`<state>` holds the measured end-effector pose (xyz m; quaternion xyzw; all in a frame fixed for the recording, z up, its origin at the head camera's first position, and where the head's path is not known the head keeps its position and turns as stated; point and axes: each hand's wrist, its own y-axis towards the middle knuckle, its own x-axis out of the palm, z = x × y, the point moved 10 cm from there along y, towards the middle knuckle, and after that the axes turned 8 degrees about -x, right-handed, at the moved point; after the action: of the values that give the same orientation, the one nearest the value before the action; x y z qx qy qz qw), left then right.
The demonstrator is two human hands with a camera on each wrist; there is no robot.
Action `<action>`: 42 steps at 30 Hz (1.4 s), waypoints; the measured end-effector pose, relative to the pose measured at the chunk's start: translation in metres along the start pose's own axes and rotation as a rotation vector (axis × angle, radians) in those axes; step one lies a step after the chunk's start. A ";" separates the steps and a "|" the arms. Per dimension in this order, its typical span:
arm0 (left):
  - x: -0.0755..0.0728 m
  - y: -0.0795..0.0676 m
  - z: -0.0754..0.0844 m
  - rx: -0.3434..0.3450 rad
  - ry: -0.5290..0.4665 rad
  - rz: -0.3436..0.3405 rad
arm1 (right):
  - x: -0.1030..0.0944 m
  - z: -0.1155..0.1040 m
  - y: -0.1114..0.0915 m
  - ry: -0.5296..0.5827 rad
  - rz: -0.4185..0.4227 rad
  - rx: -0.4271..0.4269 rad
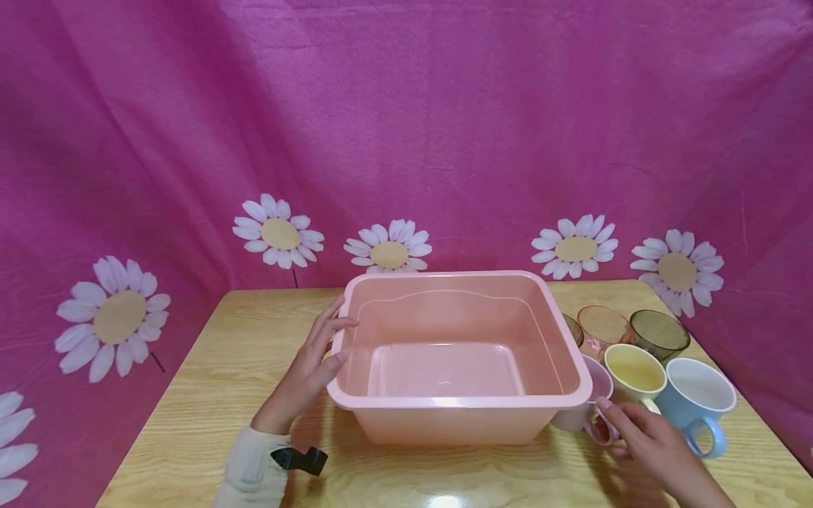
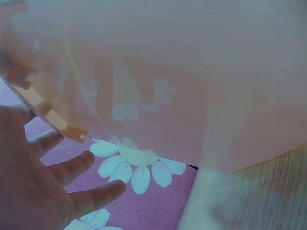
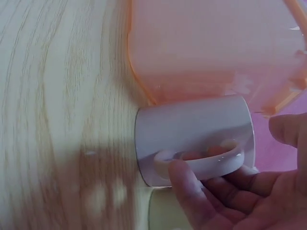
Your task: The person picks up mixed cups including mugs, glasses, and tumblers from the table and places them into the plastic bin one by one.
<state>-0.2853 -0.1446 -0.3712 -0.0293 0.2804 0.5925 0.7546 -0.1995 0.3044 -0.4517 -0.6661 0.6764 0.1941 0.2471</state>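
Observation:
An empty pink plastic basin [image 1: 466, 423] stands on the table. My left hand [image 1: 309, 367] touches its left rim, fingers extended and spread; the fingers [image 2: 76, 167] also show beside the basin's wall [image 2: 216, 96] in the left wrist view. To the basin's right stands a pale pink mug [image 3: 192, 120], close against the wall and partly hidden by the rim in the head view. My right hand [image 1: 654, 441] holds this mug by its handle [image 3: 211, 165]. Fingers are curled at and through the loop, while the thumb [image 3: 285, 129] stands away from it.
Right of the pink mug stand a yellow mug [image 1: 635, 370] and a blue mug [image 1: 695, 402]. Behind them are an orange clear glass [image 1: 602, 324], a dark glass [image 1: 660, 335] and another dark glass [image 1: 573, 329], partly hidden by the basin. A magenta flowered cloth [image 1: 444, 141] hangs behind the wooden table [image 1: 190, 423].

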 end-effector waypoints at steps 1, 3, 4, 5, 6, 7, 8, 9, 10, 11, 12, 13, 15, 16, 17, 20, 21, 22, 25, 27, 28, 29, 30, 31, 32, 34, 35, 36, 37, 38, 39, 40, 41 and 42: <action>0.000 0.000 0.000 0.001 0.000 0.002 | 0.000 0.001 0.001 0.012 0.006 0.006; -0.001 0.000 0.000 0.005 -0.003 0.002 | 0.001 0.003 0.003 0.037 0.008 0.020; -0.001 0.000 0.000 0.004 -0.003 0.002 | 0.002 0.005 0.005 0.050 0.006 0.028; -0.001 0.001 -0.001 0.001 -0.003 0.001 | 0.002 0.007 0.006 0.067 0.006 0.038; -0.001 0.001 -0.001 0.001 -0.004 0.000 | 0.003 0.008 0.007 0.087 0.004 0.051; -0.001 0.001 -0.002 0.000 -0.005 0.000 | 0.004 0.010 0.007 0.108 -0.001 0.062; -0.001 0.001 -0.002 0.001 -0.003 0.001 | 0.005 0.011 0.008 0.116 -0.005 0.070; -0.001 0.001 -0.002 0.005 -0.003 0.004 | 0.006 0.013 0.008 0.119 -0.008 0.079; -0.001 0.001 -0.002 0.011 -0.002 0.007 | 0.006 0.013 0.009 0.119 -0.011 0.085; 0.000 0.001 -0.002 0.015 -0.004 0.005 | 0.007 0.014 0.009 0.119 -0.012 0.090; 0.000 0.001 -0.002 0.023 -0.002 0.007 | 0.007 0.015 0.008 0.108 -0.014 0.090; 0.000 0.001 -0.002 0.028 -0.001 0.008 | 0.008 0.016 0.008 0.099 -0.019 0.094; 0.001 0.001 -0.002 0.036 -0.005 0.008 | 0.009 0.019 0.009 0.079 -0.028 0.107; 0.002 0.000 -0.002 0.034 -0.006 0.006 | 0.009 0.020 0.010 0.066 -0.037 0.114; 0.002 0.000 -0.002 0.027 -0.010 0.003 | 0.010 0.021 0.010 0.064 -0.045 0.122; 0.003 -0.001 -0.003 0.009 -0.019 0.001 | 0.013 0.025 0.012 0.063 -0.076 0.149; 0.003 -0.001 -0.003 0.005 -0.022 0.001 | 0.014 0.026 0.013 0.074 -0.083 0.161; 0.003 -0.001 -0.004 -0.002 -0.021 -0.001 | 0.015 0.027 0.013 0.083 -0.088 0.171; 0.002 0.000 -0.004 -0.005 -0.022 0.000 | 0.018 0.031 0.015 0.116 -0.097 0.205; 0.002 0.000 -0.005 -0.011 -0.022 -0.001 | 0.020 0.034 0.015 0.146 -0.103 0.238; 0.002 0.000 -0.006 -0.015 -0.021 -0.002 | 0.020 0.036 0.016 0.154 -0.105 0.245; 0.002 0.000 -0.006 -0.020 -0.023 -0.002 | 0.021 0.037 0.016 0.170 -0.105 0.254; 0.002 0.001 -0.006 -0.024 -0.022 -0.002 | 0.021 0.038 0.016 0.183 -0.106 0.261; 0.002 0.001 -0.007 -0.032 -0.020 -0.001 | 0.021 0.039 0.016 0.192 -0.106 0.265; 0.001 0.001 -0.007 -0.037 -0.022 0.001 | 0.022 0.039 0.016 0.202 -0.105 0.265; 0.001 0.001 -0.007 -0.034 -0.025 0.004 | 0.022 0.038 0.017 0.208 -0.102 0.246; 0.001 0.001 -0.007 -0.032 -0.027 0.006 | 0.022 0.038 0.017 0.223 -0.105 0.235; 0.001 0.000 -0.007 -0.026 -0.028 0.006 | 0.022 0.037 0.016 0.225 -0.109 0.221; 0.001 0.000 -0.007 -0.023 -0.029 0.006 | 0.023 0.035 0.016 0.238 -0.113 0.203; 0.002 0.000 -0.007 -0.016 -0.032 0.004 | 0.024 0.034 0.016 0.251 -0.116 0.189; 0.002 0.000 -0.006 -0.009 -0.032 0.001 | 0.024 0.033 0.016 0.254 -0.118 0.178; 0.002 -0.001 -0.006 -0.005 -0.031 0.001 | 0.024 0.032 0.016 0.250 -0.120 0.166; 0.003 0.000 -0.006 -0.010 -0.029 -0.001 | 0.024 0.031 0.016 0.262 -0.125 0.161; 0.002 0.000 -0.006 -0.011 -0.028 -0.001 | 0.024 0.030 0.017 0.250 -0.124 0.155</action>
<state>-0.2876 -0.1448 -0.3775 -0.0255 0.2666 0.5940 0.7586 -0.2140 0.3037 -0.4911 -0.7045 0.6725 0.0412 0.2230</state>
